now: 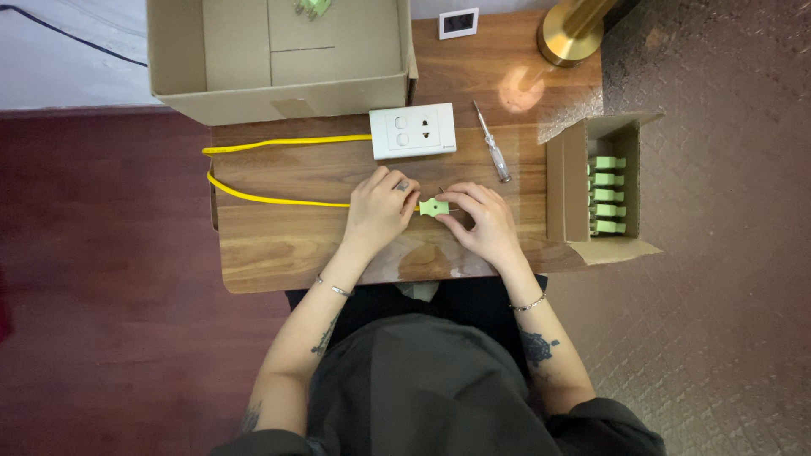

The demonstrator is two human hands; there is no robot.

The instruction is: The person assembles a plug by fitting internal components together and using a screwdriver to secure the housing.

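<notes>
A small light-green plug (434, 206) lies on the wooden table (279, 245), at the end of a yellow cable (270, 199). My left hand (378, 209) pinches the cable and the plug's left side. My right hand (481, 221) holds the plug's right side with its fingertips. The cable loops left and runs back to a white socket plate (412, 131) just beyond my hands.
A screwdriver (492, 142) with a clear handle lies right of the socket plate. A small cardboard box (591, 190) of green plugs stands at the right edge. A large open cardboard box (279, 55) sits at the back, a brass lamp base (571, 34) at the back right.
</notes>
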